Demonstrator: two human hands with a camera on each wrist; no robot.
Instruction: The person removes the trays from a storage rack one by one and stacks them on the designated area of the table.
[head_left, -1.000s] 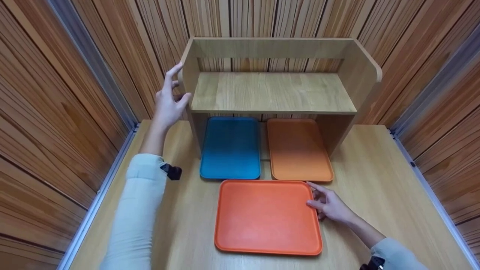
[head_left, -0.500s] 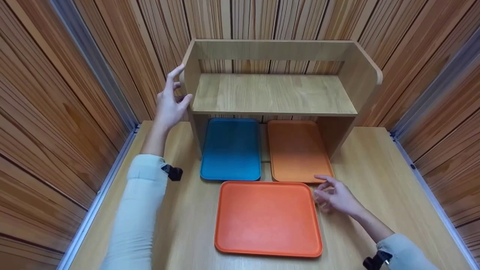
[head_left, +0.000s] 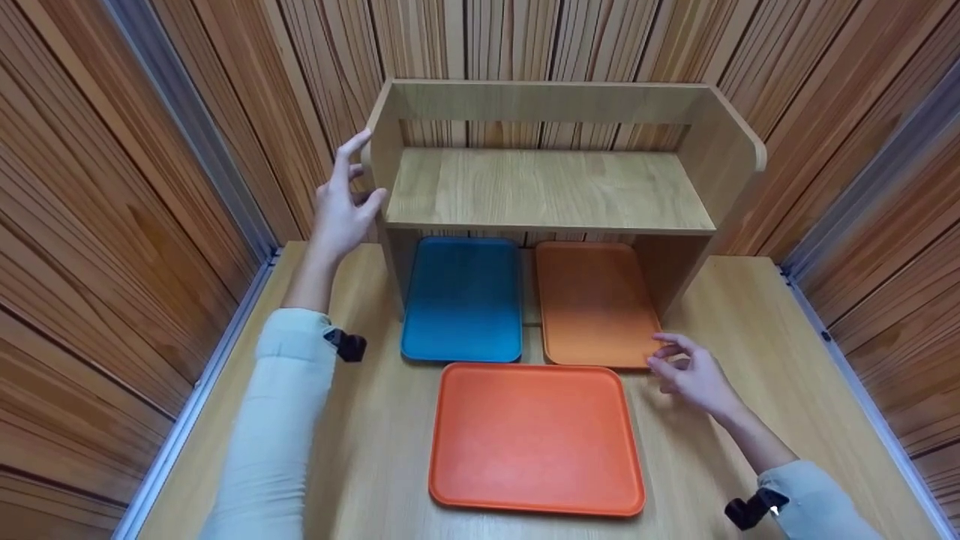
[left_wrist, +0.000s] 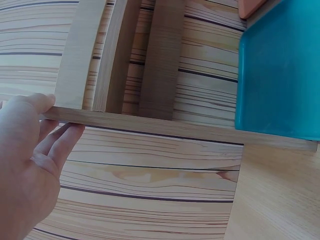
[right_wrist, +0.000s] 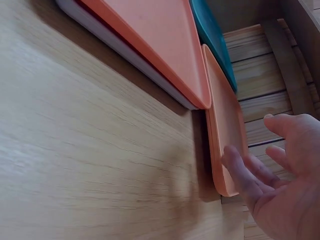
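My left hand (head_left: 343,202) grips the front edge of the left side panel of a small wooden desktop shelf (head_left: 547,187). In the left wrist view the thumb lies on one side of that panel and the fingers (left_wrist: 65,145) on the other. My right hand (head_left: 697,379), fingers loosely bent and holding nothing, is at the front right corner of a light-orange tray (head_left: 600,307). Beside that tray lies a blue tray (head_left: 461,300), both partly under the shelf board. A red-orange tray (head_left: 536,439) lies crosswise in front of them.
Under the red-orange tray, a pale layer (right_wrist: 125,55) shows in the right wrist view. The wooden table (head_left: 757,360) runs up to slatted wooden walls (head_left: 90,225) on both sides and at the back. Metal rails (head_left: 202,382) line the side edges.
My right hand has let go of the red-orange tray's right edge and moved away and rightward to the light-orange tray's corner. The left hand keeps its grip on the shelf.
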